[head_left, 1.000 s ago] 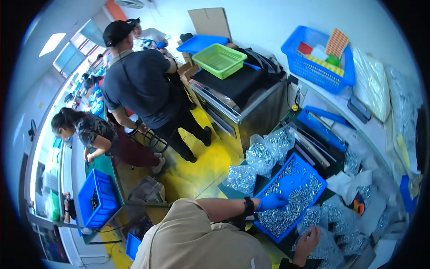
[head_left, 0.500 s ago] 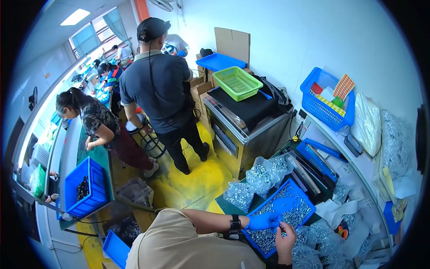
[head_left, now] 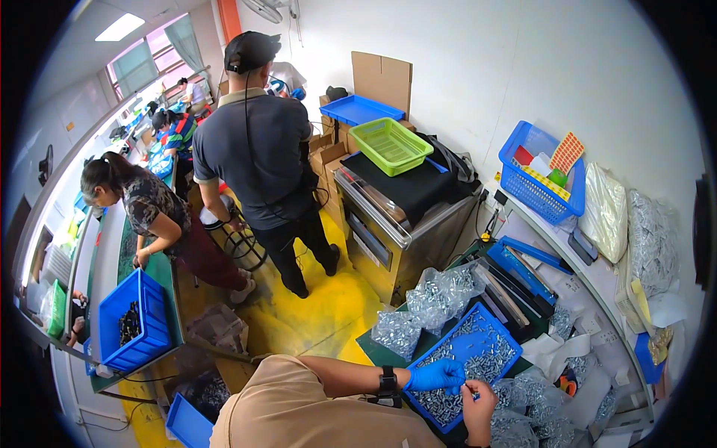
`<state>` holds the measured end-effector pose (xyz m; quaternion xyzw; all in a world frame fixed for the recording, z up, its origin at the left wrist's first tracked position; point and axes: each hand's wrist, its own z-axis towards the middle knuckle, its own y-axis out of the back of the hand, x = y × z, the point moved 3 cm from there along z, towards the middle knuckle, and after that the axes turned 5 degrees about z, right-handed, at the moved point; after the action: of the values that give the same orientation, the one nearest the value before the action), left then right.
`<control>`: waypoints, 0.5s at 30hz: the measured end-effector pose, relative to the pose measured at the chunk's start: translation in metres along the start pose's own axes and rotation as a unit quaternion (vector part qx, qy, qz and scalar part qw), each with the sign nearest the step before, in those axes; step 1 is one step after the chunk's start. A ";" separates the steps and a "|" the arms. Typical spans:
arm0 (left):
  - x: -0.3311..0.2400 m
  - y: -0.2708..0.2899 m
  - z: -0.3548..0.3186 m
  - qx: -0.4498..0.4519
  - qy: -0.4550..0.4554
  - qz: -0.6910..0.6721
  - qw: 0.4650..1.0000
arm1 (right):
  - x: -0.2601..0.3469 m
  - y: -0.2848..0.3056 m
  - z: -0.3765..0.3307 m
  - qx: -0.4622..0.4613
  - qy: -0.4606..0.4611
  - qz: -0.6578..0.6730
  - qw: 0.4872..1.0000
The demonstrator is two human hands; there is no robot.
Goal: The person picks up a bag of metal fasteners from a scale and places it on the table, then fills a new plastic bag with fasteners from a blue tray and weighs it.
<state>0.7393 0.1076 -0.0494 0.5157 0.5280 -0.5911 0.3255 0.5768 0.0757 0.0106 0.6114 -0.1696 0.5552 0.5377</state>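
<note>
My left hand (head_left: 439,375), in a blue glove, hovers over a shallow blue tray (head_left: 467,344). Its fingers are drawn together at the tips, and what they hold is too small to make out. Bare and close beside it, my right hand (head_left: 479,407) is closed in a pinch at the tray's right edge. A tiny dark bit shows at its fingertips, its kind unclear. Many small silvery metal pieces (head_left: 489,364) that look like screws or studs lie loose in the tray.
Clear bags of metal pieces (head_left: 396,332) surround the tray. Blue bins (head_left: 534,259) stand behind it. A metal cabinet carries a green basket (head_left: 390,145). Two people (head_left: 254,157) (head_left: 153,209) stand at the left, near a bench with a deep blue crate (head_left: 153,328).
My hands stay together over the tray, with slight finger movement. The view has shifted a little. At the left bench, the person's hands have moved lower.
</note>
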 end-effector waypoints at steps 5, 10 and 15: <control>0.010 0.007 0.002 0.002 0.007 0.020 1.000 | -0.018 0.002 -0.006 0.005 -0.056 0.015 0.998; 0.011 0.039 -0.007 -0.040 0.021 0.067 0.997 | -0.024 0.013 -0.005 -0.041 -0.070 0.015 0.997; 0.019 0.114 -0.049 -0.099 0.035 0.107 0.989 | -0.044 0.027 -0.013 -0.071 -0.079 0.024 0.994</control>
<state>0.8530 0.1310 -0.0960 0.5551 0.5367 -0.4792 0.4174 0.5345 0.0594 -0.0168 0.6097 -0.2647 0.5044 0.5512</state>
